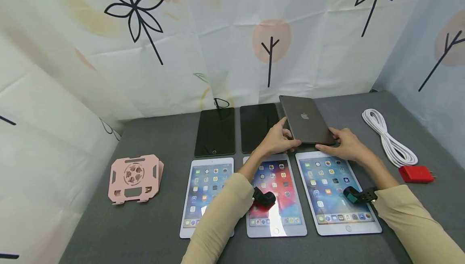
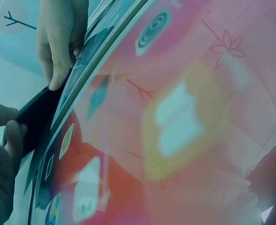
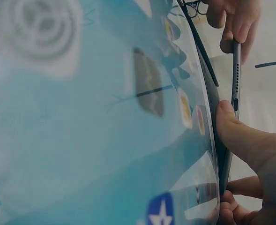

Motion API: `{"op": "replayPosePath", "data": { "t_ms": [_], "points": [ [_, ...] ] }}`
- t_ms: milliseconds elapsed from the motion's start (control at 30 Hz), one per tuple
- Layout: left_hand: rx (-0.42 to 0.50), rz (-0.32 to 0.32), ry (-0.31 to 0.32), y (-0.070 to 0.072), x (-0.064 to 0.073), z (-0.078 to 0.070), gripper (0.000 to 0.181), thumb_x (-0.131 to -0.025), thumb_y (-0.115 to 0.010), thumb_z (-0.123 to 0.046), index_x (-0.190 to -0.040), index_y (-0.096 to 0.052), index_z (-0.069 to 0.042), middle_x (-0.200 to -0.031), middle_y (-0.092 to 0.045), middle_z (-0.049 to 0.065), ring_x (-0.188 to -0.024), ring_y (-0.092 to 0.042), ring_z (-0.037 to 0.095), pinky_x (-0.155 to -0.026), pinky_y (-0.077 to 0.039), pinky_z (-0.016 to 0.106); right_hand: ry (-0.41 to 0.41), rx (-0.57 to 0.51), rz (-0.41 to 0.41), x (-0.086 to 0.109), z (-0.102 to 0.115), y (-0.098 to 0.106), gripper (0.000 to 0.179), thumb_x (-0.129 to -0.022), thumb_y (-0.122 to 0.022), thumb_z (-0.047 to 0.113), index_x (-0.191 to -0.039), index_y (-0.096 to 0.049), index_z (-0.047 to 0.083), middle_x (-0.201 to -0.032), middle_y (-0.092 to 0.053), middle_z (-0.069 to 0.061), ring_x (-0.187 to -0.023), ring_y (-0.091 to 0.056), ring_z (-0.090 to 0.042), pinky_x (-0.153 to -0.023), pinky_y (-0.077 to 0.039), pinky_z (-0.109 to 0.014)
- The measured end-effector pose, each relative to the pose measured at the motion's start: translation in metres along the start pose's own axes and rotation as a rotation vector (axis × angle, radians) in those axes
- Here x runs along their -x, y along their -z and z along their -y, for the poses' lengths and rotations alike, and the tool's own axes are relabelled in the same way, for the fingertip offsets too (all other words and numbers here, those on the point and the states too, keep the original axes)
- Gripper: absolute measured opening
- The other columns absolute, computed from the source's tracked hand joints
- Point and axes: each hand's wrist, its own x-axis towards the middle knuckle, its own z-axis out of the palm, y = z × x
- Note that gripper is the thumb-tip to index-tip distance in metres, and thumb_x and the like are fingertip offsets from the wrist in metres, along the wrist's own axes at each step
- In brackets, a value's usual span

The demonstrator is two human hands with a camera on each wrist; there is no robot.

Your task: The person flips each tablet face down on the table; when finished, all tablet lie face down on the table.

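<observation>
A dark grey tablet is tilted up at the back of the table, its back with an apple logo facing me. My left hand grips its near left corner, thumb at the lower edge and index finger along the side. At the near right corner my right hand pinches it between thumb and fingers. In the right wrist view the tablet's thin edge shows a row of small holes and a port. Just below the hands lie two white tablets with lit screens, a middle one and a right one.
Two black-screened tablets, one and another, lie at the back. A third lit white tablet is at front left. A pink stand lies further left. White coiled cable and a red charger lie right.
</observation>
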Motion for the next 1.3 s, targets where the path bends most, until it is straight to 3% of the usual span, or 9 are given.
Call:
{"op": "replayPosePath", "data": {
  "t_ms": [233,467,733,867,1000,1100,1300],
  "points": [
    [-0.100,-0.014,0.017,-0.004,-0.002,0.002,0.102,-0.090,-0.078,-0.016,-0.165,-0.009,-0.009,-0.078,-0.062,-0.001,-0.058,-0.059,0.010,-0.066,-0.050,0.021,0.025,-0.034,-0.004,-0.001,-0.005,0.002,0.095,-0.096,-0.070,0.038,-0.152,-0.021,-0.021,-0.138,-0.041,-0.045,-0.111,-0.046,-0.042,-0.095,-0.044,-0.060],
    [-0.263,-0.011,0.024,-0.006,-0.002,0.006,0.107,-0.089,-0.081,-0.024,-0.165,-0.008,-0.005,-0.069,-0.061,-0.006,-0.063,-0.054,0.005,-0.096,-0.047,0.024,-0.026,-0.044,0.006,0.000,-0.004,0.003,0.097,-0.095,-0.069,0.039,-0.152,-0.019,-0.021,-0.132,-0.038,-0.041,-0.112,-0.042,-0.045,-0.099,-0.041,-0.065],
    [-0.282,-0.051,0.049,-0.010,-0.003,0.004,0.111,-0.083,-0.087,-0.021,-0.164,-0.013,-0.003,-0.065,-0.061,-0.006,-0.062,-0.055,0.004,-0.111,-0.046,0.030,-0.071,-0.046,-0.004,0.002,-0.002,0.003,0.100,-0.094,-0.070,0.042,-0.153,-0.019,-0.019,-0.133,-0.036,-0.042,-0.114,-0.041,-0.048,-0.100,-0.040,-0.067],
    [-0.268,-0.058,0.065,-0.010,-0.005,0.004,0.111,-0.081,-0.088,-0.020,-0.163,-0.016,-0.001,-0.061,-0.059,-0.006,-0.057,-0.052,0.004,-0.088,-0.050,0.020,-0.077,-0.059,-0.007,0.002,-0.001,0.003,0.100,-0.093,-0.071,0.042,-0.154,-0.019,-0.018,-0.133,-0.036,-0.042,-0.114,-0.041,-0.048,-0.100,-0.041,-0.067],
    [-0.294,-0.051,0.087,-0.010,-0.007,0.003,0.106,-0.082,-0.087,-0.022,-0.162,-0.022,0.000,-0.053,-0.054,-0.006,-0.046,-0.045,0.004,-0.058,-0.040,0.018,-0.078,-0.062,-0.006,0.003,-0.001,0.003,0.100,-0.092,-0.072,0.041,-0.154,-0.019,-0.018,-0.131,-0.036,-0.041,-0.112,-0.041,-0.047,-0.097,-0.042,-0.066],
    [-0.326,-0.044,0.112,-0.009,-0.009,0.002,0.103,-0.083,-0.087,-0.025,-0.161,-0.024,0.000,-0.048,-0.050,-0.005,-0.041,-0.041,0.005,-0.049,-0.035,0.020,-0.078,-0.052,-0.005,0.002,-0.001,0.004,0.100,-0.092,-0.073,0.040,-0.154,-0.019,-0.018,-0.127,-0.037,-0.039,-0.108,-0.041,-0.045,-0.094,-0.043,-0.064],
    [-0.330,-0.030,0.134,-0.009,-0.012,0.002,0.102,-0.084,-0.086,-0.025,-0.161,-0.024,0.000,-0.045,-0.048,-0.004,-0.037,-0.041,0.008,-0.043,-0.029,0.022,-0.076,-0.029,-0.020,0.002,-0.002,0.003,0.100,-0.091,-0.074,0.040,-0.153,-0.022,-0.018,-0.123,-0.040,-0.036,-0.105,-0.042,-0.043,-0.091,-0.045,-0.061]
  ]
}}
